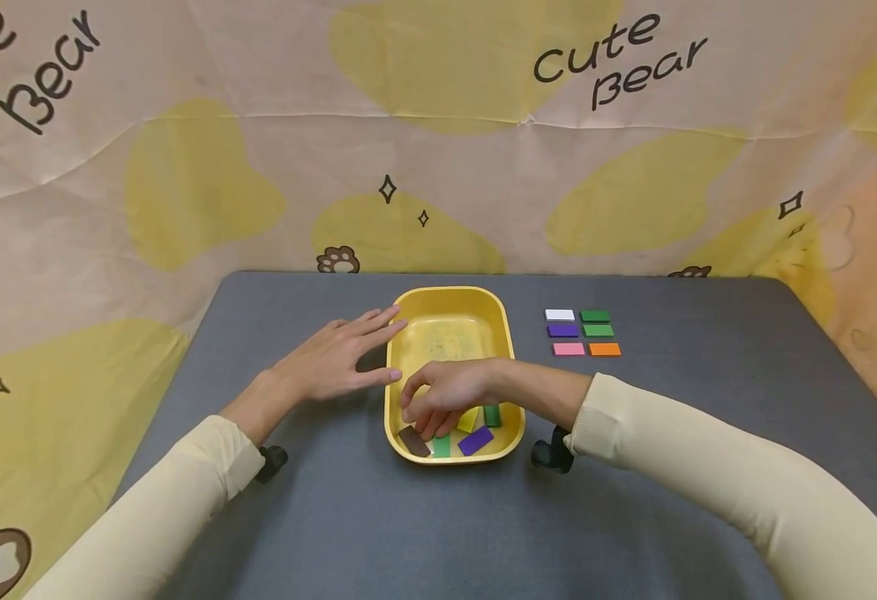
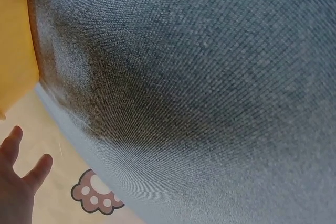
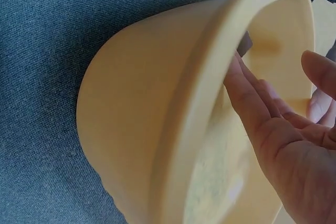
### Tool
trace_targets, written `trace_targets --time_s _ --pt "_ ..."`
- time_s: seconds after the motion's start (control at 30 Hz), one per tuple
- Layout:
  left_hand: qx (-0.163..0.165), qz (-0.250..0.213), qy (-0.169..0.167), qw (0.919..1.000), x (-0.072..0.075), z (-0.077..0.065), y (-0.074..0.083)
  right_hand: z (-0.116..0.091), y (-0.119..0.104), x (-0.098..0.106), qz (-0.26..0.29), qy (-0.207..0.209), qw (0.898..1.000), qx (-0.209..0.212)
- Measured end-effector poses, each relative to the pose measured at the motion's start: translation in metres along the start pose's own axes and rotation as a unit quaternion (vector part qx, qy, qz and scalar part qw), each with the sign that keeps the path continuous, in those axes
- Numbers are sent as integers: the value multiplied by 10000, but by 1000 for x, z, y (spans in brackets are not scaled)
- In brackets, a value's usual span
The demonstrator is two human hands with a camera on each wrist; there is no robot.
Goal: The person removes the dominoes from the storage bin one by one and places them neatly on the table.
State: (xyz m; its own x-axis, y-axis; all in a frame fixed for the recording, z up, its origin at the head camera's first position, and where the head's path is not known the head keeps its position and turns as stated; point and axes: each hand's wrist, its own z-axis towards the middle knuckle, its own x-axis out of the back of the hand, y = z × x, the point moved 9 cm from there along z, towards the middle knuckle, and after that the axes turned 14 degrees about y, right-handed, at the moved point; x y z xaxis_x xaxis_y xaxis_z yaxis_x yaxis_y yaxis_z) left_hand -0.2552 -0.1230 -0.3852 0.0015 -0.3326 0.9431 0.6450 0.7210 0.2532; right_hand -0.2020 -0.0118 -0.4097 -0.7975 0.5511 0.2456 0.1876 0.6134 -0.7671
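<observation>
reaching with the right hand (image 1: 449, 387) into the near end of the yellow plastic tray (image 1: 449, 333), judged as the tile-picking step; fingers angled down beside the brown tile (image 1: 413, 442) at the near-left corner and the light green tile (image 1: 442, 448) at the near edge, with fingertips partly hidden, so cannot tell a pinch from a mere touch. holding the left hand (image 1: 337, 358) at the tray's left edge, fingers straight and apart, gripping nothing, perhaps to steady. toward the near-right corner, a purple tile (image 1: 476, 440), with a yellow tile (image 1: 468, 419) and a dark green tile (image 1: 492, 416) just behind. on the grey table (image 1: 378, 533), beyond the tray's right edge, six laid-out tiles (image 1: 563, 331) in two columns. calls next, probably, for a firm pinch on one thin tile and a lift clear of the rim.
</observation>
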Motion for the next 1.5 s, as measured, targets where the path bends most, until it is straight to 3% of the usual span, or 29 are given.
trace_targets --time_s 0.4,1.03,1.5 --pt "-117 -6 100 9999 2 0 2 6 0 -10 134 66 9999 -29" --pt "-98 -5 92 9999 2 -1 3 8 -4 -12 -521 288 9982 120" --pt "-45 -23 64 10000 1 -1 2 2 -15 -9 -651 430 9959 459"
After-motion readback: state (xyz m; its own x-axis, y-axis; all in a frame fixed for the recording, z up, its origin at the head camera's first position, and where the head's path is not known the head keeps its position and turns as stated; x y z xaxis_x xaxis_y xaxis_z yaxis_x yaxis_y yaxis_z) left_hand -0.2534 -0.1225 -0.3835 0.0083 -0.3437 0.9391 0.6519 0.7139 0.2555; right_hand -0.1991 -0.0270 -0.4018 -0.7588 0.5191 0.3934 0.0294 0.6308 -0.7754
